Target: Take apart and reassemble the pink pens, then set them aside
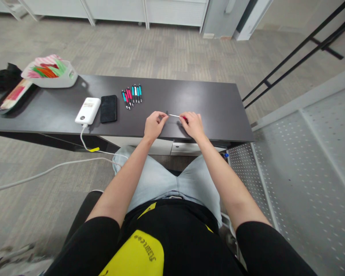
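I sit at a dark table. My left hand rests near its front edge, fingers pinched on a small dark piece I cannot make out. My right hand is closed on a red pen part, from which a thin white refill sticks out toward my left hand. A row of several assembled pens, red and teal with black ends, lies further back to the left.
A black phone and a white power bank with a white cable lie left of the pens. A grey basket of coloured pen parts and a dark tray stand at the table's far left.
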`<act>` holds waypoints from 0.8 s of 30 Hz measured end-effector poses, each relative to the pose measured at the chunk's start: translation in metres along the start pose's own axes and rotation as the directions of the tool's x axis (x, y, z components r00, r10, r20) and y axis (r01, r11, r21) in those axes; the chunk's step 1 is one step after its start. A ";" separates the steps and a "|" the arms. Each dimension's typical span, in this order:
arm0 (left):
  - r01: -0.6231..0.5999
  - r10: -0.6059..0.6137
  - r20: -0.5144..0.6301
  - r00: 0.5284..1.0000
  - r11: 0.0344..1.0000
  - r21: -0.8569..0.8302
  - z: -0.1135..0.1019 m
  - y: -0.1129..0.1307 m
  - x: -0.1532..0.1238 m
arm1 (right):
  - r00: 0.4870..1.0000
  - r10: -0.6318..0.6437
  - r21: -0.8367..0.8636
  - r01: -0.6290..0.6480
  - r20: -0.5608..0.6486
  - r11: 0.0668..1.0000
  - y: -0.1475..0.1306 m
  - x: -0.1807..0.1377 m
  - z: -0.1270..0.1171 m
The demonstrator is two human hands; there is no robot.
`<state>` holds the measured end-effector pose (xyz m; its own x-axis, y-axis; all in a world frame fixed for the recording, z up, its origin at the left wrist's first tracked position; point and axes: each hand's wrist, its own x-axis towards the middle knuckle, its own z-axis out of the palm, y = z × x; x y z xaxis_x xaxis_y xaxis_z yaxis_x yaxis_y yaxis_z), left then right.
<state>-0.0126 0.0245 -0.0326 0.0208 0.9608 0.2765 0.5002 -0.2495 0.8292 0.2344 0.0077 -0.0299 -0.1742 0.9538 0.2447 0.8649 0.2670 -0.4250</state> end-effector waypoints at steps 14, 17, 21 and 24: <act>-0.012 0.020 -0.059 0.998 0.991 0.131 0.005 0.007 -0.007 | 0.969 0.185 0.176 -0.155 -0.165 0.972 0.009 0.004 0.007; -0.071 0.070 0.009 0.997 0.966 0.250 0.008 0.016 -0.007 | 0.965 0.192 0.216 -0.153 -0.178 0.964 0.012 0.005 0.008; -0.090 0.076 0.059 0.995 0.944 0.316 0.008 0.027 -0.001 | 0.967 0.197 0.228 -0.157 -0.164 0.961 0.011 0.005 0.007; -0.063 0.051 0.045 0.998 0.941 0.332 0.011 0.030 0.005 | 0.968 0.206 0.213 -0.173 -0.144 0.961 0.009 0.006 0.005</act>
<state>0.0121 0.0234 -0.0115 0.0852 0.9513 0.2962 0.7568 -0.2552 0.6018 0.2389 0.0161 -0.0366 0.0778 0.9584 0.2745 0.7614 0.1207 -0.6370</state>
